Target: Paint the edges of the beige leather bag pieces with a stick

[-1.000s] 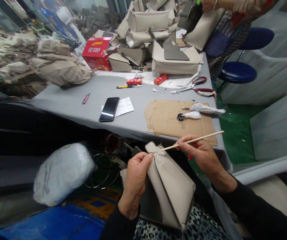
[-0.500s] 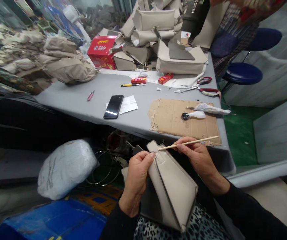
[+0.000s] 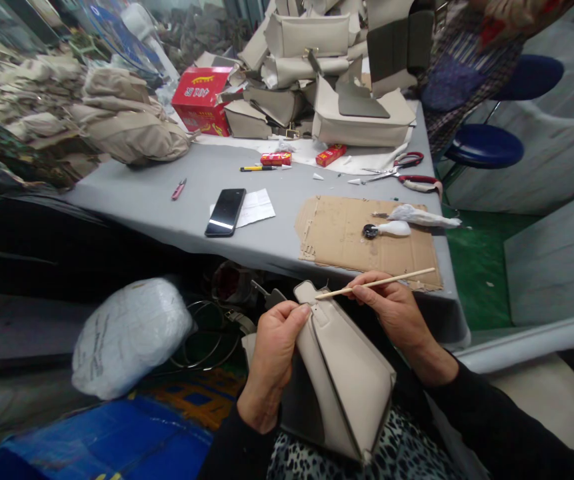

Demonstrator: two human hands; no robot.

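Note:
A beige handbag (image 3: 354,360) with dark edges lies tilted across my lap. My left hand (image 3: 277,350) pinches its upper edge, close to a small stitched tab. Between the fingertips of my right hand (image 3: 389,307) is a thin wooden stick (image 3: 391,280), and its left tip meets the bag's strap tab (image 3: 307,293) or lies just over it. The far end of the stick points up and right, over the table's front edge. My left palm hides part of the bag's side.
On the grey table (image 3: 181,213) are a phone (image 3: 225,212), cardboard (image 3: 337,233) with a white bottle (image 3: 394,229), and scissors (image 3: 417,183). Behind them rise a red box (image 3: 199,100) and piled bags (image 3: 361,120). A plastic-wrapped bundle (image 3: 131,337) sits lower left. Another person stands at the back right.
At the back right, the dark and beige bag piece by the other person has shifted and now shows more of its face. My hands, the stick and the handbag barely move.

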